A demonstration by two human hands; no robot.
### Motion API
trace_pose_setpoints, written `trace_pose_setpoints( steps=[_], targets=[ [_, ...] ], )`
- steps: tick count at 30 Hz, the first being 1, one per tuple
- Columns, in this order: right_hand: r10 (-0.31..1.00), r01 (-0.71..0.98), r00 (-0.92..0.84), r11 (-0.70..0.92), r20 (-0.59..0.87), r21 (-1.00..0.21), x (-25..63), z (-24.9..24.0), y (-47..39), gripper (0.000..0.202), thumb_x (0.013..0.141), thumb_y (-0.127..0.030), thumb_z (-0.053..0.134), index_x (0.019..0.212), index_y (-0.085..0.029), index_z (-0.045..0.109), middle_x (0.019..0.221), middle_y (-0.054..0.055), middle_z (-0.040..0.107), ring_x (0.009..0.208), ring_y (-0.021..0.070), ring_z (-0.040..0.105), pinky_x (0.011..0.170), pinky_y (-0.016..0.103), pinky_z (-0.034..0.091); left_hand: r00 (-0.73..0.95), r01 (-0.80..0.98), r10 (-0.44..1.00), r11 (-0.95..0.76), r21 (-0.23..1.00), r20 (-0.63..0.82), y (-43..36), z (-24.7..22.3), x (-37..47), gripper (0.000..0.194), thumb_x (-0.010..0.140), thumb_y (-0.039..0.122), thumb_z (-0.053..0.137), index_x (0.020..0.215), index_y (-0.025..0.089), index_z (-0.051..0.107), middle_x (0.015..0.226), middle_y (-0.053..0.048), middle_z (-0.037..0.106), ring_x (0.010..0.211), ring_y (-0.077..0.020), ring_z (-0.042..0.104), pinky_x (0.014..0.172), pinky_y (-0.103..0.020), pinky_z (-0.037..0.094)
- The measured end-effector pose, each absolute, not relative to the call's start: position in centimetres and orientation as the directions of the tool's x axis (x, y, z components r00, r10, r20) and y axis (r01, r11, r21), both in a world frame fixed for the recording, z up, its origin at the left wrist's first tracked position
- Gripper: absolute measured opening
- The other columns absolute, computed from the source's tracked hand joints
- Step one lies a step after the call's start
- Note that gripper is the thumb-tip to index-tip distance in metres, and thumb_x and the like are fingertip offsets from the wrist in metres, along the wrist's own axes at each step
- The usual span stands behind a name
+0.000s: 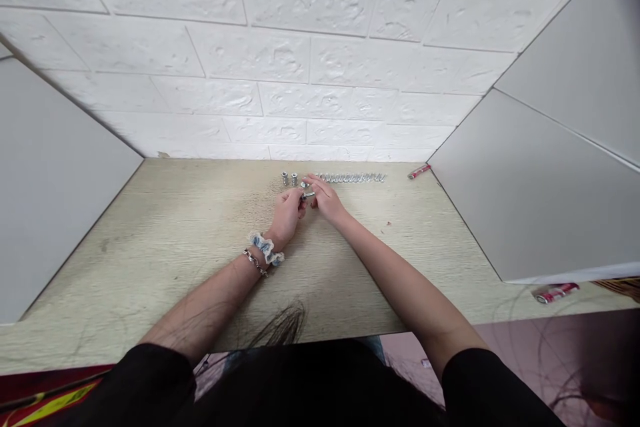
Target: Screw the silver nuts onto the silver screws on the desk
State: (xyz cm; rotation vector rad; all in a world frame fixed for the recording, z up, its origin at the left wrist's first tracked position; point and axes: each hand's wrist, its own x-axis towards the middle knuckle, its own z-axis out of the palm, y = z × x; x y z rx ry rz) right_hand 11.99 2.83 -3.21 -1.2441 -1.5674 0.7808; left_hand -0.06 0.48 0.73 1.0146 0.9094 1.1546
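Observation:
My left hand (287, 213) is closed, pinching a small silvery bolt (309, 195) that points right from its fingertips. Close against the bolt's other end is my right hand (326, 201), its upper fingers stretched out to the left and apart from the thumb. Those fingertips reach over a short metal piece (305, 184); whether they touch it I cannot tell. Two upright bolts with hardware on them (289, 179) stand just left of it. Behind my right hand, a row of several loose silvery bolts (355, 178) runs to the right, its near end partly hidden by the fingers.
The pale wooden tabletop (150, 247) meets a white brick-patterned wall (285, 53) at the back. Grey panels stand at the left (55, 187) and right (505, 187). A red battery-like cylinder (419, 171) lies at the back right, another (557, 293) near the front right edge.

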Motion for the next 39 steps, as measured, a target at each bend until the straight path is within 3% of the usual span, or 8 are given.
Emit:
trace_pose_setpoints(
  steps=[4, 9, 21, 28, 33, 36, 39],
  targets=[
    [0.971, 0.412, -0.009, 0.223, 0.241, -0.884, 11.6, -3.1, 3.4, 0.043, 0.088, -0.043, 0.034, 0.108, -0.021, 0.064, 0.131, 0.005, 0.051, 0.123, 0.0178, 0.044, 0.104, 0.034, 0.032, 0.131, -0.318, 0.991, 0.076, 0.945, -0.035, 0.4, 0.8, -0.1, 0.028, 0.069, 0.029, 0.052, 0.05, 0.017, 0.036, 0.044, 0.005, 0.039, 0.036, -0.0029, 0.027, 0.036, -0.019, 0.019],
    [0.988, 0.537, -0.058, 0.149, 0.14, -0.83, 11.4, -2.2, 3.7, 0.042, 0.089, -0.039, 0.033, 0.109, -0.02, 0.064, 0.137, 0.004, 0.044, 0.128, 0.0176, 0.039, 0.107, 0.032, 0.027, 0.118, -0.32, 0.993, 0.05, 0.946, -0.013, 0.3, 0.8, -0.1, 0.029, 0.069, 0.031, 0.054, 0.049, 0.017, 0.038, 0.042, 0.005, 0.038, 0.036, -0.0029, 0.028, 0.035, -0.018, 0.019],
    [0.982, 0.552, -0.085, 0.188, 0.169, -0.813, 11.2, -2.1, 3.2, 0.041, 0.089, -0.038, 0.032, 0.092, -0.018, 0.067, 0.116, 0.006, 0.059, 0.108, 0.0169, 0.053, 0.097, 0.031, 0.037, 0.154, -0.272, 0.988, 0.047, 0.961, -0.005, 0.5, 0.5, 0.0, 0.031, 0.071, 0.032, 0.054, 0.049, 0.016, 0.039, 0.043, 0.005, 0.038, 0.036, -0.0035, 0.03, 0.035, -0.019, 0.02],
    [0.915, 0.415, 0.081, 0.33, 0.395, -0.848, 11.6, -2.0, 1.9, 0.042, 0.09, -0.037, 0.03, 0.085, -0.017, 0.067, 0.107, 0.008, 0.059, 0.102, 0.0169, 0.054, 0.092, 0.031, 0.042, 0.117, -0.259, 0.993, 0.05, 0.965, -0.02, 1.1, -0.3, -0.2, 0.03, 0.075, 0.034, 0.049, 0.052, 0.016, 0.041, 0.048, 0.003, 0.047, 0.037, -0.0043, 0.036, 0.037, -0.02, 0.024],
    [0.857, 0.361, 0.043, 0.466, 0.513, -0.808, 11.1, -1.4, 0.9, 0.038, 0.085, -0.046, 0.041, 0.087, -0.018, 0.066, 0.099, 0.008, 0.059, 0.098, 0.0173, 0.055, 0.085, 0.03, 0.045, 0.127, -0.301, 0.992, 0.044, 0.953, -0.006, 1.5, -1.1, -0.4, 0.029, 0.076, 0.032, 0.05, 0.053, 0.016, 0.042, 0.049, 0.003, 0.045, 0.041, -0.0051, 0.038, 0.041, -0.02, 0.028],
    [0.873, 0.353, 0.054, 0.437, 0.485, -0.827, 10.7, -1.3, 0.6, 0.035, 0.083, -0.048, 0.044, 0.083, -0.019, 0.064, 0.09, 0.006, 0.061, 0.087, 0.0158, 0.057, 0.075, 0.028, 0.047, 0.145, -0.308, 0.989, 0.06, 0.95, -0.015, 1.6, -1.1, -0.4, 0.029, 0.077, 0.03, 0.051, 0.053, 0.017, 0.041, 0.048, 0.004, 0.042, 0.042, -0.0057, 0.039, 0.042, -0.02, 0.029],
    [0.931, 0.293, 0.082, 0.319, 0.356, -0.901, 10.6, -1.4, 0.8, 0.035, 0.083, -0.048, 0.044, 0.078, -0.019, 0.061, 0.066, 0.0, 0.058, 0.064, 0.0127, 0.054, 0.061, 0.025, 0.044, 0.217, -0.33, 0.973, 0.147, 0.933, -0.077, 1.4, -0.7, -0.2, 0.031, 0.078, 0.033, 0.049, 0.054, 0.017, 0.04, 0.051, 0.002, 0.045, 0.043, -0.0063, 0.041, 0.042, -0.021, 0.031]
  ],
)
